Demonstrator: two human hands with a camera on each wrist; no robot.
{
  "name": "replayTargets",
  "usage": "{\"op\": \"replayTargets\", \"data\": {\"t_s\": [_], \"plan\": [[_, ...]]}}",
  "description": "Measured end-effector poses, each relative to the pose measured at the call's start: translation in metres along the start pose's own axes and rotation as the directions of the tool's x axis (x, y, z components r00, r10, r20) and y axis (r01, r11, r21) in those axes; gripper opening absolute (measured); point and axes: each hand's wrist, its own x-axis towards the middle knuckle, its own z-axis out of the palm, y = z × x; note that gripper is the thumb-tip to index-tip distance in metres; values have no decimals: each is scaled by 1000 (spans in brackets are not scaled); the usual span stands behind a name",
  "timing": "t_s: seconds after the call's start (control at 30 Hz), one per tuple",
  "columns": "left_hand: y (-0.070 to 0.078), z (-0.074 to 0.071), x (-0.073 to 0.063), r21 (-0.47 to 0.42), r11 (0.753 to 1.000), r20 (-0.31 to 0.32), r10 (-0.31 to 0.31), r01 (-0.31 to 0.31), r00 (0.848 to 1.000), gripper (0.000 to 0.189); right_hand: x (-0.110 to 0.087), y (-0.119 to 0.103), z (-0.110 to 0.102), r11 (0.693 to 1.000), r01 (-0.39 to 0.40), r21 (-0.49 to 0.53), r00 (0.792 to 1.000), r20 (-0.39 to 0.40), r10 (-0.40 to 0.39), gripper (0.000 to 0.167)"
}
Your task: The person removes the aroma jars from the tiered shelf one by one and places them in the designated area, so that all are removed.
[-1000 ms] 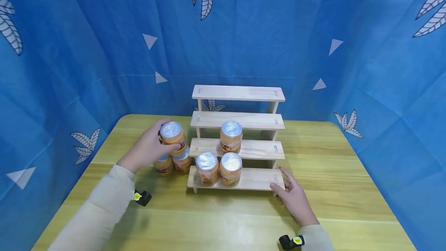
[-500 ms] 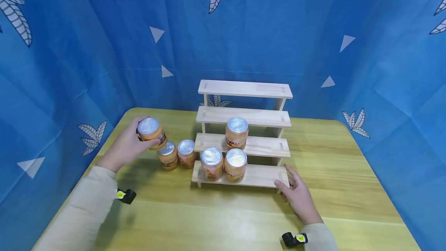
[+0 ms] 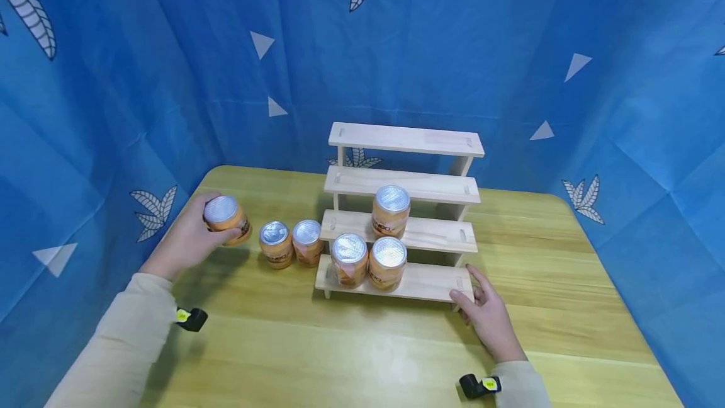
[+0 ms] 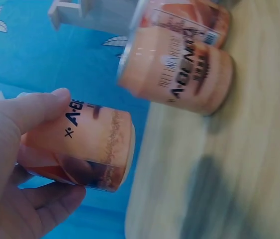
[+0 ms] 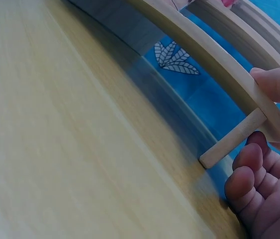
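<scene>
My left hand (image 3: 189, 235) grips an orange can (image 3: 231, 218) with a silver lid, thumb and fingers around its sides, held over the table's left part. In the left wrist view, the held can (image 4: 87, 147) shows dark lettering, and its base is apart from the tabletop. Two similar cans, one orange can (image 3: 276, 247) and another can (image 3: 308, 244), stand side by side left of a four-tier wooden display rack (image 3: 433, 281). My right hand (image 3: 491, 320) holds the right end of the lowest tier, thumb on top; the fingers (image 5: 249, 157) curl below beside the support leg.
Two cans, a left can (image 3: 349, 263) and a right can (image 3: 387, 264), stand on the lowest tier. One more can (image 3: 391, 213) stands on the second tier. A blue patterned cloth (image 3: 464, 36) encloses the wooden table (image 3: 317, 351) at back and sides.
My left hand has carried the can leftward, away from the two standing cans and the rack. My right hand keeps its hold on the lowest tier. The head view has shifted slightly.
</scene>
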Motion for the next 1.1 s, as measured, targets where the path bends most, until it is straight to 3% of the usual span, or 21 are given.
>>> {"op": "replayTargets", "data": {"t_s": [0.53, 1.1], "plan": [[-16, 26, 2, 25, 998, 88, -57, 55, 995, 85, 0, -1, 1, 1000, 0, 13, 1000, -1, 0, 84], [-32, 46, -2, 29, 997, 113, -81, 78, 990, 87, -2, -1, 0, 1000, 17, -3, 1000, -9, -17, 82]]}}
